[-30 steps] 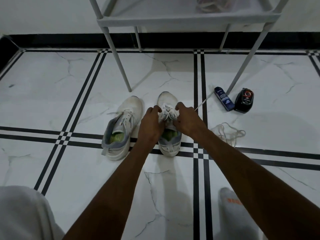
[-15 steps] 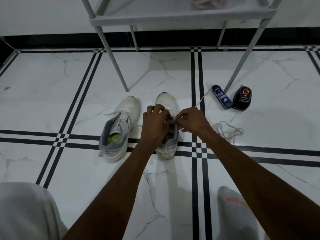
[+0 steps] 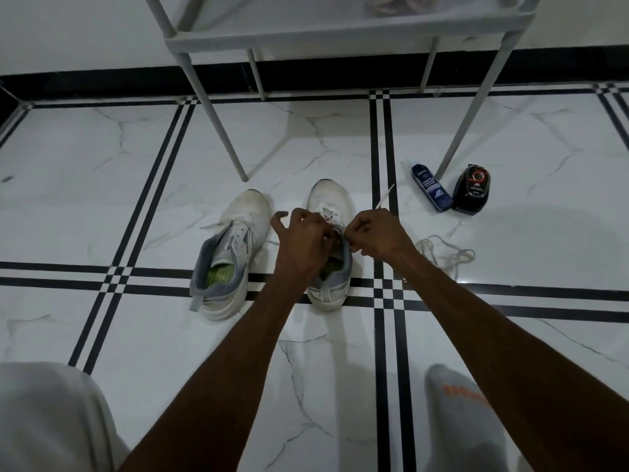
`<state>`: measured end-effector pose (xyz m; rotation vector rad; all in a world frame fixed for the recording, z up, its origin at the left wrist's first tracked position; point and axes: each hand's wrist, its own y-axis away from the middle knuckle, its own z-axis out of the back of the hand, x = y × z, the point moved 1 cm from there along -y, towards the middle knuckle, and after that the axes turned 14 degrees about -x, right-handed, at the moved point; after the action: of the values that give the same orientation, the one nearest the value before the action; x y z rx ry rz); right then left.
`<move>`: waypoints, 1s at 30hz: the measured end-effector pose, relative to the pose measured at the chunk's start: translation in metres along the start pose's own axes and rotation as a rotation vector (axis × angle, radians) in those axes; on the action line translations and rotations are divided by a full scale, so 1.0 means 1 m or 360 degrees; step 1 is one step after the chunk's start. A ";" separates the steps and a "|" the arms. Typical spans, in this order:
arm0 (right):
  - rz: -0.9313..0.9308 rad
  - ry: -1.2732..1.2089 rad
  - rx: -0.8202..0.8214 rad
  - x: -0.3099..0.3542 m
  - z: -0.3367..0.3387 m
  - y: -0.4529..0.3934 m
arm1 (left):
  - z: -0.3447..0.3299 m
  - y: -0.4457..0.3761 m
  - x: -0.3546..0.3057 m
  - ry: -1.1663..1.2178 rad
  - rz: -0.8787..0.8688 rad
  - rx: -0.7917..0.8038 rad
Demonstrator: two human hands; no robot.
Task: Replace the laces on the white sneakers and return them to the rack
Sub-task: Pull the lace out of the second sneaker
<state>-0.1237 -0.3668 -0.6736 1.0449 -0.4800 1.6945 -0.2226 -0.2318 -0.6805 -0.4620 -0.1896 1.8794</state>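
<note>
hands on right sneaker, right of its mate: left hand and right hand curled, pinching lace over tongue. risk: uneven pull slips lace, knot slack.

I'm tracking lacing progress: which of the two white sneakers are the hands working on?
The right-hand sneaker: both the left hand and right hand pinch its lace. The left-hand sneaker lies untouched.
</note>
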 end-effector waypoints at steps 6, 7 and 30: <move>0.0042 -0.0002 0.0024 -0.004 0.000 -0.002 | 0.004 -0.018 0.005 0.0012 -0.0167 -0.0235; 0.0037 0.0020 -0.0005 -0.005 0.000 -0.003 | 0.008 -0.023 0.012 -0.0083 -0.0074 -0.0281; 0.0121 0.0226 -0.0123 -0.010 -0.003 -0.008 | 0.030 -0.018 0.051 0.0039 0.1262 -0.0380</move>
<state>-0.1165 -0.3669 -0.6845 0.8538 -0.4942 1.7891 -0.2340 -0.1754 -0.6588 -0.8043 -0.2363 2.6369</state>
